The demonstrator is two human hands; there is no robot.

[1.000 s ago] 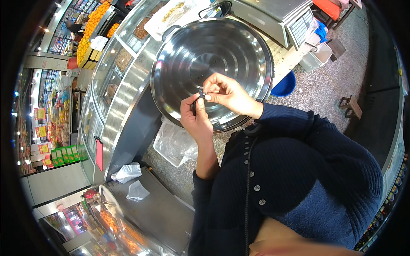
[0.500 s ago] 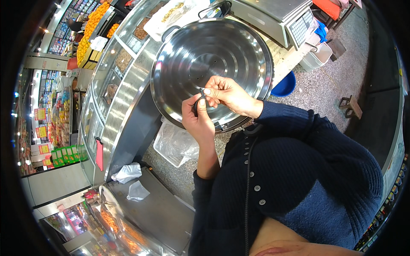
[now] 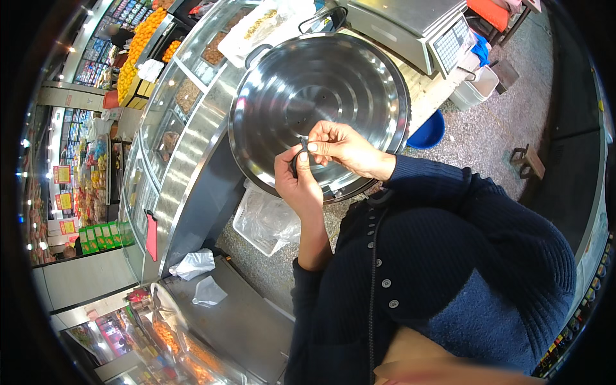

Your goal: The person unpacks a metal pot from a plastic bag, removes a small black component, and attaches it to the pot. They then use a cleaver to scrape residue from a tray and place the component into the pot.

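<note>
The left hand (image 3: 299,186) and right hand (image 3: 343,146) both pinched a small dark clip (image 3: 299,154) between them, above the steel pan (image 3: 321,96).

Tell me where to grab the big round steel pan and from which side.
Grip the large round stainless-steel pan by its dark loop handles: one at the upper-left rim, one at the top. They stick out beyond the rim, so come in from outside the rim. The near edge is less handy, since the left hand and right hand hold a small dark piece there.
</note>
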